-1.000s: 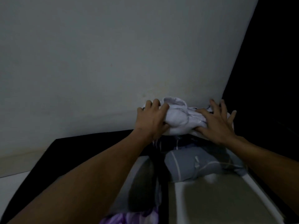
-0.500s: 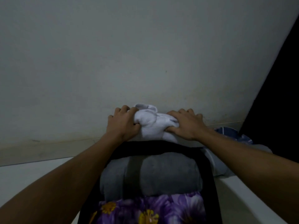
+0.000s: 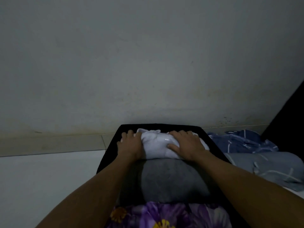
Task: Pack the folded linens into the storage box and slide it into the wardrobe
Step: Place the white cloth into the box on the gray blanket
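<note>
White folded linen bundle (image 3: 156, 146) just came down into the black fabric storage box (image 3: 212, 140), at its 12 o'clock end. My left hand (image 3: 130, 145) and right hand (image 3: 185, 145) are grasping it, pressing it behind the grey rolled towel (image 3: 171, 180). Blue striped bedding (image 3: 246, 145) at 3 o'clock remains unpacked.

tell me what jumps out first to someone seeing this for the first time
Two bare arms reach in from below, the left hand and right hand pressing a white folded linen into the far end of a black storage box. Nearer the camera lie a grey roll and a purple floral cloth; blue striped bedding sits outside, to the right.
</note>
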